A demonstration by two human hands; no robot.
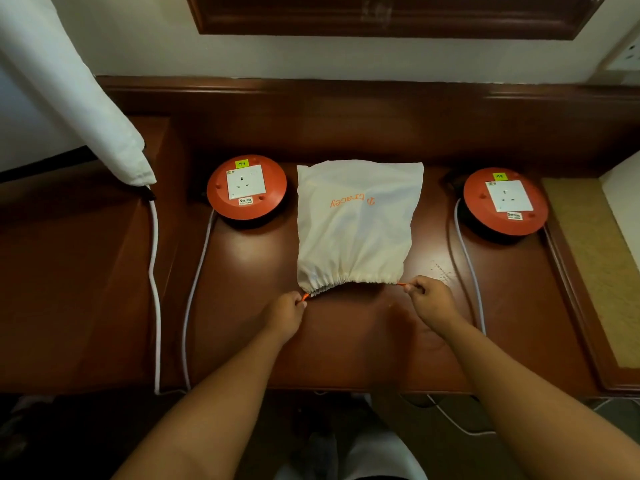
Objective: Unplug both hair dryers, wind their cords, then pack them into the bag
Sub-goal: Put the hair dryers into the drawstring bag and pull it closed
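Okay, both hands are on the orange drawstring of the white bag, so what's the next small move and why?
Probably pull the two ends a little further apart. The left hand and right hand each pinch the orange drawstring at opposite sides of the white bag, whose mouth is gathered but not fully closed. Both reel sockets look empty.

this looks like a bedroom or hotel room, though the wide view shows little of it: a polished dark wooden desk (pixel 346 341) set against a cream wall (pixel 311 53), a dark wood frame (pixel 381 15) hanging above, and a wall socket (pixel 627 55) at right.
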